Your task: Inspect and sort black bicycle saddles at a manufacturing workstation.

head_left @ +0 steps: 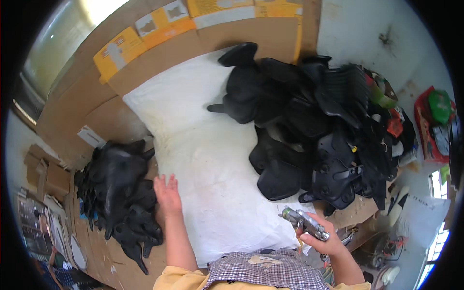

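In my right hand (pixel 323 238), at the lower right, is a silver metal spray gun (pixel 305 223). My fingers wrap its body, and its nozzle end points left over the edge of a white sheet-covered pad (pixel 208 159). My left hand (pixel 167 193) is open and empty, with its fingers apart, at the pad's left edge. Close by on its left lies a heap of black moulded pieces (pixel 121 174). A larger pile of similar black curved shells (pixel 285 96) covers the pad's right side and reaches beyond it.
Cardboard panels (pixel 246 38) with yellow and orange printed strips stand behind the pad. At the far right a red tray (pixel 432 125) holds a green packet. A machine with cables (pixel 382 251) stands at the lower right. Cardboard boxes (pixel 53 176) are stacked at the far left.
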Demonstrator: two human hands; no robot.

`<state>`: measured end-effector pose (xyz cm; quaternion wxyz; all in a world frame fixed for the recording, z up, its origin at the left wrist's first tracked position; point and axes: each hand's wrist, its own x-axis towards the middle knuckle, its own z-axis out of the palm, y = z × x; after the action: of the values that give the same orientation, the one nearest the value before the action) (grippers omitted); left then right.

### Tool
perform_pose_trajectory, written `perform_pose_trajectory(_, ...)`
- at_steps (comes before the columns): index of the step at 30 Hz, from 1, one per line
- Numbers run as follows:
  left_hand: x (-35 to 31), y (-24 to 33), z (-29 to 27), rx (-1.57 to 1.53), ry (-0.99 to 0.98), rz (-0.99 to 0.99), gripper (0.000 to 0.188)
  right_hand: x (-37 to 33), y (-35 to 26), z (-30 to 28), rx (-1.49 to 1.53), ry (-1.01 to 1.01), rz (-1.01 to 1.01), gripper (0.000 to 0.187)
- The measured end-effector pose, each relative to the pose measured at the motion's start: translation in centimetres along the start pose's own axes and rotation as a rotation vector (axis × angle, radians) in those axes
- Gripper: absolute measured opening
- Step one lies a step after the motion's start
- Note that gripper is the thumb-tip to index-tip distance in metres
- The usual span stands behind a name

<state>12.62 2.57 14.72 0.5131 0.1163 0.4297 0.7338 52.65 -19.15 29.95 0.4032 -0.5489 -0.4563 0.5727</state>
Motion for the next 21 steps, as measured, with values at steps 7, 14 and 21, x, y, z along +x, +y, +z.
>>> perform_pose_trajectory(7,-7.1,-22.3,3.9,1.094,-0.491,-0.275,0.033,-1.8,1.1,-1.8,0.022,0.135,-0.015,0.056)
perform_pose_trajectory(14,-11.1,-19.7,9.1,0.878,-0.422,-0.497,0.016,-4.0,1.6,-3.2,0.057,0.179,0.014,0.056)
perform_pose_trajectory(21,-10.7,-4.0,8.2,1.482,-0.353,0.557,0.020,-2.9,1.9,-2.4,0.010,0.037,-0.039,0.057)
